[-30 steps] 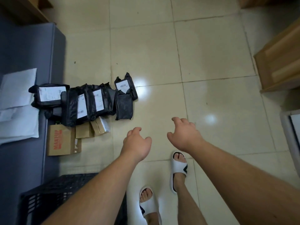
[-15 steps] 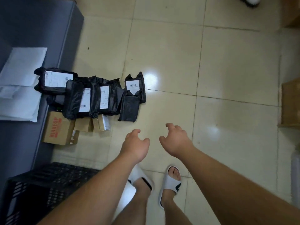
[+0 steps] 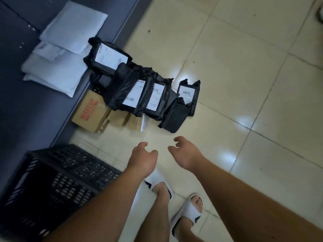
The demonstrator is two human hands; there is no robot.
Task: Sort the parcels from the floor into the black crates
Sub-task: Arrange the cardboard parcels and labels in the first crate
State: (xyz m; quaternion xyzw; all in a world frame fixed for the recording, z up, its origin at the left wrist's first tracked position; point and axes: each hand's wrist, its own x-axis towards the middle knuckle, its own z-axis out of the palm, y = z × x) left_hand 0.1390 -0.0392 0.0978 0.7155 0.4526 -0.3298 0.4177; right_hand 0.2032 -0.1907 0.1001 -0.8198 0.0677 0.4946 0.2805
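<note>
Pale cream floor tiles [image 3: 236,70] fill most of what we see as we look down from head height. At the far left runs a dark grey-blue raised surface [image 3: 21,105], and on it lie white padded mailers [image 3: 57,55], overlapping in a loose stack. Below them, at the lower left, a black crate [image 3: 57,186] with lattice walls stands on the floor against that surface; we cannot make out what is in it.

Moving right, the parcels sit on the floor along the grey edge. A brown carton with red lettering [image 3: 90,112] is nearest the crate, with two smaller brown boxes [image 3: 120,118] just beside it. Leaning over and behind these are black plastic-wrapped parcels with white labels [image 3: 139,95], packed side by side and touching. At the right end of the group, a small unlabelled black parcel [image 3: 174,116] lies in front of a labelled one [image 3: 188,93].

Nearer to us, both bare forearms reach out over the floor. Our left hand [image 3: 143,159] hovers in the air with fingers loosely curled, gripping nothing. Just beside it, our right hand [image 3: 187,154] is likewise relaxed and empty, short of the nearest black parcel. Beneath the arms we see two feet in white slide sandals [image 3: 190,212].
</note>
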